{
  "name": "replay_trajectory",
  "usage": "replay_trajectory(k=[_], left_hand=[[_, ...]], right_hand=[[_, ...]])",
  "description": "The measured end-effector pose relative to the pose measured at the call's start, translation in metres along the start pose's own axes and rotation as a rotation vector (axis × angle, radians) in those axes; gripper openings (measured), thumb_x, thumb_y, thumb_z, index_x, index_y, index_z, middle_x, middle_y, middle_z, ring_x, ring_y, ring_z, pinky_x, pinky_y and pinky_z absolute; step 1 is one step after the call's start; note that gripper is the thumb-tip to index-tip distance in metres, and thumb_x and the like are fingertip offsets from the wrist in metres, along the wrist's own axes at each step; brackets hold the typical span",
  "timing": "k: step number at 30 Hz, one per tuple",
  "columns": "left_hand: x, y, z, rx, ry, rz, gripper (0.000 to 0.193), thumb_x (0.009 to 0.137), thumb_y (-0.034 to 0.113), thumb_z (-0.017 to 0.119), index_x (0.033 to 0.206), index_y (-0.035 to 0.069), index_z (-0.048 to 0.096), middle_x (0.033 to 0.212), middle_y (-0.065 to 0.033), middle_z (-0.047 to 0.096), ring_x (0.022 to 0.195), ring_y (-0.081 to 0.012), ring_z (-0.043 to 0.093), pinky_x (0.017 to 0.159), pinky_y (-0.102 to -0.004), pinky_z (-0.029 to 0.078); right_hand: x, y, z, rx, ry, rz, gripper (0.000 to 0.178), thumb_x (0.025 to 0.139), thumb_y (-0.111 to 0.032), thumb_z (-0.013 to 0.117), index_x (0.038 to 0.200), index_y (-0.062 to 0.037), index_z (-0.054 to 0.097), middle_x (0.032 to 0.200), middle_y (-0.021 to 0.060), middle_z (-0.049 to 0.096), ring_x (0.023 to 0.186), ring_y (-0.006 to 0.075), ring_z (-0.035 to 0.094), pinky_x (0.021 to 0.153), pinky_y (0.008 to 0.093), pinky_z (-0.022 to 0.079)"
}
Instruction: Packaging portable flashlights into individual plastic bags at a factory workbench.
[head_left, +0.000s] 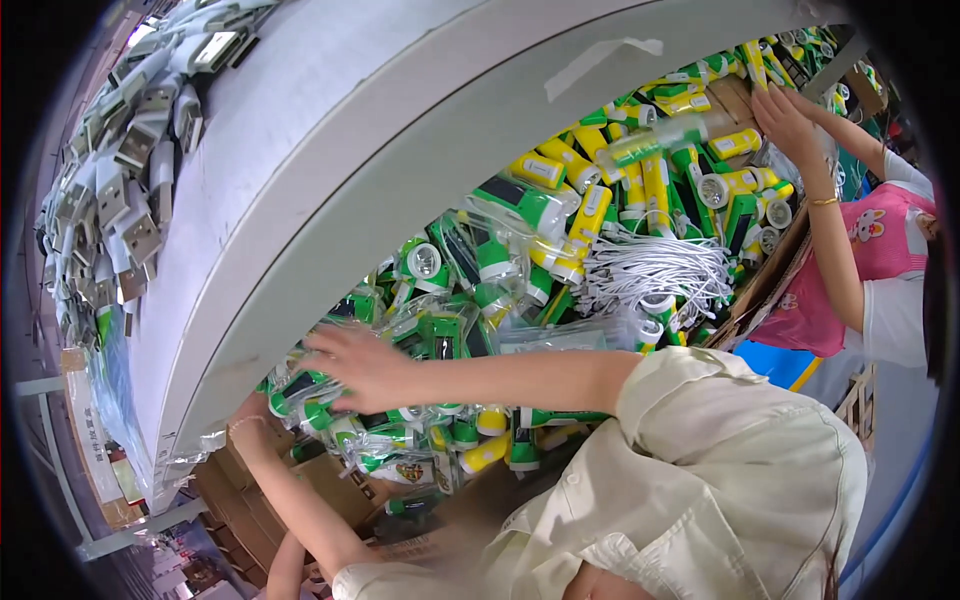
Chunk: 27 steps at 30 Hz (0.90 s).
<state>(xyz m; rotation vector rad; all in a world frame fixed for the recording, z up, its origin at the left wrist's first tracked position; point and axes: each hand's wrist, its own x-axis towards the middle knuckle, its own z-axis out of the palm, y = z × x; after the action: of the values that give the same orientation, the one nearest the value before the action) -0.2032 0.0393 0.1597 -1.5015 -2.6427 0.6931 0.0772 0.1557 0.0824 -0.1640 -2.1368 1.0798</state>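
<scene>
A deep heap of small green, yellow and white flashlights [590,210] spreads below the white tabletop, several of them in clear plastic bags. My right hand [360,368] reaches leftward over the near part of the heap, its fingers apart and slightly blurred. Just under it lie bagged green flashlights [440,335], and I see nothing held in its fingers. My left hand [252,408] is at the heap's left end, beside the tabletop's edge. Its fingers are hidden, so what it touches does not show. A bundle of white cables [655,275] rests on the heap.
Many white USB plugs [130,190] are piled on the white tabletop [290,100], whose curved edge overhangs the heap. Cardboard boxes [240,500] stand at the lower left. On the right, a co-worker in a pink apron [885,240] reaches into the far flashlights.
</scene>
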Motion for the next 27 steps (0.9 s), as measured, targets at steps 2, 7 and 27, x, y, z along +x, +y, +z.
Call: replay_trajectory(k=[2, 7, 27], left_hand=[[0.028, 0.100, -0.057, -0.295, 0.223, 0.046, 0.059, 0.072, 0.023, 0.070, 0.123, 0.002, 0.050, 0.118, -0.0240, 0.054, 0.111, -0.0384, 0.050, 0.095, -0.0405, 0.040], [0.097, 0.204, -0.056, -0.259, 0.268, 0.073, 0.067, 0.072, 0.034, 0.070, 0.125, 0.001, 0.046, 0.121, -0.0215, 0.050, 0.116, -0.0373, 0.045, 0.098, -0.0424, 0.035], [-0.005, 0.102, -0.107, -0.332, 0.100, -0.092, 0.067, 0.073, 0.019, 0.068, 0.132, 0.003, 0.038, 0.126, -0.0192, 0.049, 0.119, -0.0302, 0.047, 0.097, -0.0371, 0.038]], right_hand=[[-0.024, 0.025, -0.077, -0.309, 0.146, 0.189, 0.052, 0.068, -0.030, 0.071, 0.113, -0.0115, 0.055, 0.125, 0.0134, 0.044, 0.121, 0.0342, 0.038, 0.100, 0.0595, 0.027], [-0.084, 0.085, -0.216, -0.842, 0.454, 0.817, 0.067, 0.067, -0.041, 0.071, 0.120, -0.0055, 0.050, 0.115, 0.0176, 0.053, 0.110, 0.0341, 0.047, 0.093, 0.0479, 0.036], [0.047, 0.000, 0.009, 0.450, -0.022, 0.092, 0.105, 0.058, -0.037, 0.081, 0.134, 0.0084, 0.023, 0.124, 0.0321, 0.041, 0.118, 0.0385, 0.044, 0.099, 0.0389, 0.037]])
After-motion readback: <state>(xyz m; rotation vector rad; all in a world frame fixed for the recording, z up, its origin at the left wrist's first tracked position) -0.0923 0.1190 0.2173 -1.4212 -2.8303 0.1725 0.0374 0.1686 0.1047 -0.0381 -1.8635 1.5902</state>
